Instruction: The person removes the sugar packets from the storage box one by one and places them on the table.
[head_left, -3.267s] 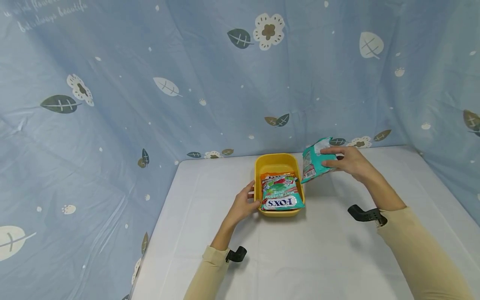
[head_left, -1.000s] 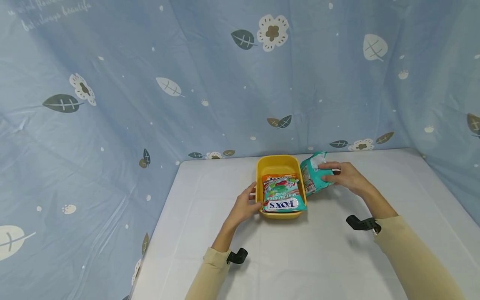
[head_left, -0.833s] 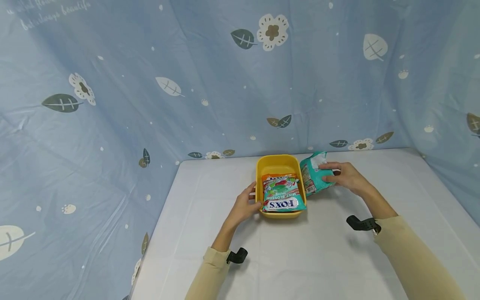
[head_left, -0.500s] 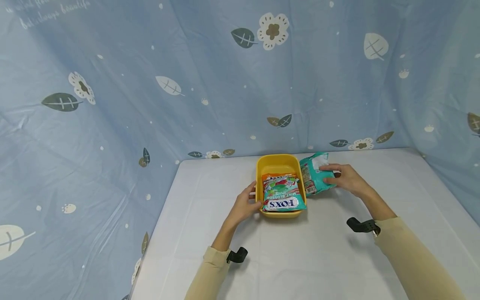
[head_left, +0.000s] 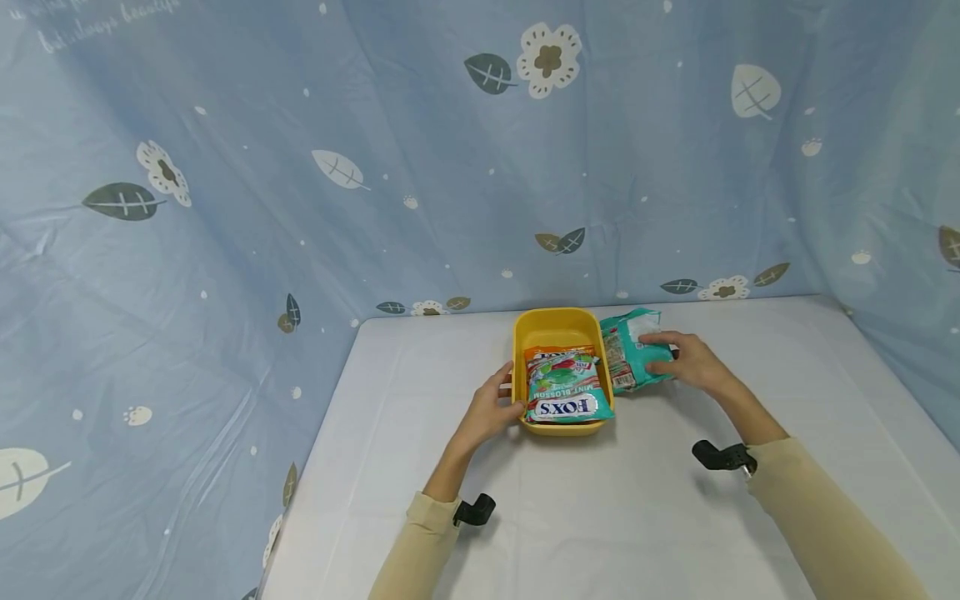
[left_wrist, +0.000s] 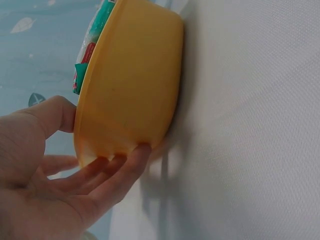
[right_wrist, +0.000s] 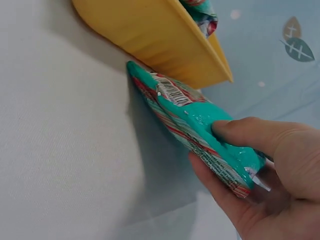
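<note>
A yellow plastic box stands on the table, holding a teal FOX'S Mint Blossom candy bag on top of an orange bag. My left hand grips the box at its left side; in the left wrist view the thumb is on the rim and the fingers press the outer wall. To the right of the box, my right hand pinches a second teal candy bag by its right edge. Its far edge dips to the table beside the box wall, and the pinched edge is raised in the right wrist view.
White cloth covers the table. Behind it and to the left hangs a blue curtain printed with leaves and flowers, meeting the table's back edge. Each wrist carries a black camera mount.
My right hand has brought the second candy bag down from above the table to the box's right side, and the bag now lies flatter. The left hand stays on the box.
</note>
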